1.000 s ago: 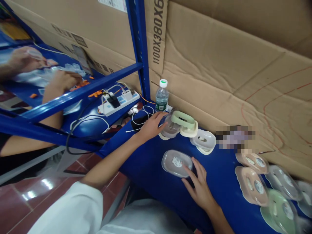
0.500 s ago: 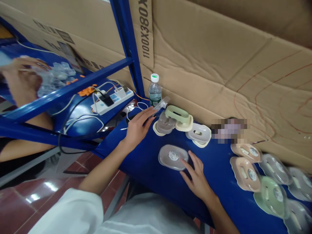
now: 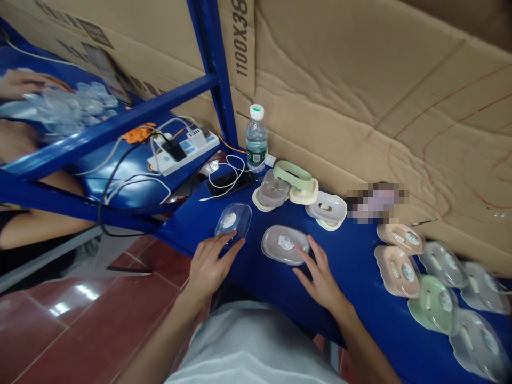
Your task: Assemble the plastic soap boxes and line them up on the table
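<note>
My left hand (image 3: 214,261) has its thumb and fingertips close together at the near edge of a clear plastic lid (image 3: 230,220) with a round white label. The lid is at the table's left side. My right hand (image 3: 322,274) is spread at the right end of a greyish oval soap dish (image 3: 276,242), under a clear cover with a round label. Its fingertips touch the cover. Behind them stand uncovered dishes: a green tray (image 3: 294,173) on a cream base, a grey-brown one (image 3: 274,189) and a pale lilac one (image 3: 328,209).
Several covered dishes (image 3: 400,272) stand in rows at the right. At the back are a water bottle (image 3: 256,140) and a phone (image 3: 236,182) with a white cable. A blue metal frame (image 3: 160,104) separates a power strip (image 3: 186,152) and a co-worker's hand (image 3: 24,84) among clear plastic pieces.
My left hand has brought the clear lid from beside the bottle down toward me and to the left. My right hand stays at the covered dish. The view has shifted slightly.
</note>
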The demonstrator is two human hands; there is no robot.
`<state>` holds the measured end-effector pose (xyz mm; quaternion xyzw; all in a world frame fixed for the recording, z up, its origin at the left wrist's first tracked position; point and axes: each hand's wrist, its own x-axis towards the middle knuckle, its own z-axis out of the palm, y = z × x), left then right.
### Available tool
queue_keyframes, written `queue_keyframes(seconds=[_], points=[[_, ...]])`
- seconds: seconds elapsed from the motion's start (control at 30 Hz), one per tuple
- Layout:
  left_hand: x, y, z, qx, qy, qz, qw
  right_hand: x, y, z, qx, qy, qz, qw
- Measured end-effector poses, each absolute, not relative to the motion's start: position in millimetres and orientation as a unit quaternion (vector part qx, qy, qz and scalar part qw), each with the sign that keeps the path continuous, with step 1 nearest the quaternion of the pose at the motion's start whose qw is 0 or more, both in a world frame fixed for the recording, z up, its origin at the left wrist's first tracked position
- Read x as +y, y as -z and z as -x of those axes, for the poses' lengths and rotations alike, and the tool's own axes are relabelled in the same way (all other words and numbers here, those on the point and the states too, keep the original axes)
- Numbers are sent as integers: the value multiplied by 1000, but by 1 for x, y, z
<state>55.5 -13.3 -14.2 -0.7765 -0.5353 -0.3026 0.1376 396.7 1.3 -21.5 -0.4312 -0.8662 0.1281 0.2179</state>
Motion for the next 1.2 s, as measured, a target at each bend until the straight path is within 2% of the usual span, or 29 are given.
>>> queue_keyframes(seconds=[0.23,0.5,0.77,0.97,1.1,1.2], points=[[2,20,-63,-521,200,828,48,0,20,-400,-866,-120,437,212],[3,-6,-52,-506,252,824,-25,3,16,-399,-865,-116,436,219],[13,11,-94,-481,192,851,-92,16,21,-386,-863,-135,448,190],[11,14,-103,-444,206,863,-125,-11,24,-401,-847,-104,469,227],[8,15,-91,-443,257,854,-89,-42,10,-429,-796,-62,538,270],[11,19,-79,-488,301,819,-32,-65,-10,-478,-712,56,630,305]])
